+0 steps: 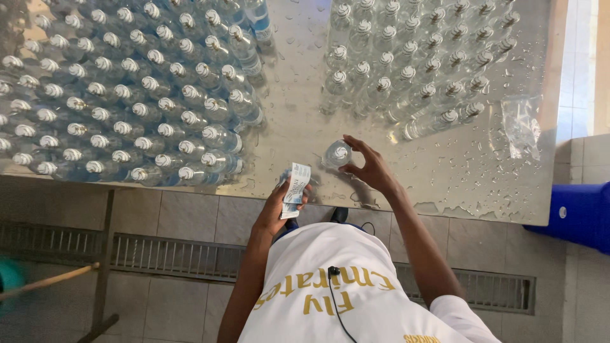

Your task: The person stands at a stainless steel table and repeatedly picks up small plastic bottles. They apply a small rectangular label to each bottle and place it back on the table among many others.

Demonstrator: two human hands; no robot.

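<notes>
We're pinching a label [295, 188] in the left hand [276, 209] near the table [445, 184] edge while the right hand [372, 168], fingers curled, is steadying a lone bottle [337, 154] upright between two bottle blocks, apparently ready for labelling.

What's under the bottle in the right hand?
The wet metal table. The bottle stands on it, the right hand at its side. Its base is hidden from above.

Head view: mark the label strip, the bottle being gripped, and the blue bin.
label strip [295, 188], head view, middle of the paper held in the left hand
bottle [337, 153], head view, its cap, under the right hand fingers
blue bin [578, 213], head view, its side wall
</notes>
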